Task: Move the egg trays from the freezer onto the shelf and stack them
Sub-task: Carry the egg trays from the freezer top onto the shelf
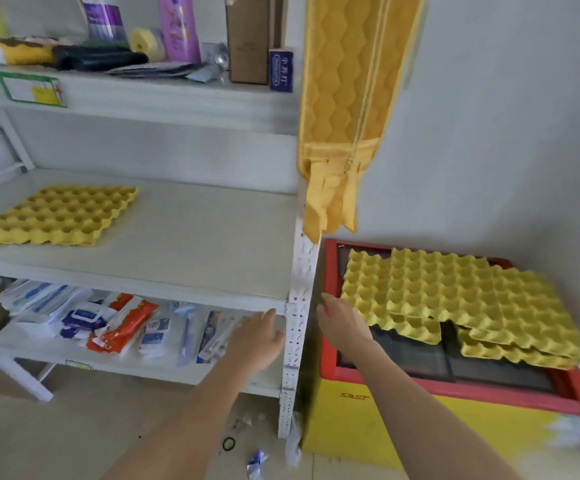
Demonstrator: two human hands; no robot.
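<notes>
Both hands empty and open, right hand (pixel 342 323) nearly at the yellow moulded egg trays (pixel 454 299) overlapping on the red-rimmed freezer (pixel 454 388), left hand (pixel 257 336) by the white shelf (pixel 191 237) — I'd lift the loose front tray with both hands, kept level.

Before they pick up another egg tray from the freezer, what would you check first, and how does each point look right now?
1. Both hands free: left hand and right hand hold nothing. Ok.
2. Trays within reach: the egg trays on the freezer lie just beyond the right hand. Ok.
3. Trays lying neatly: they overlap unevenly. Not ok.
4. Space on the shelf: one tray on the shelf, bare board beside it. Ok.
5. How many trays are left: cannot tell.
</notes>
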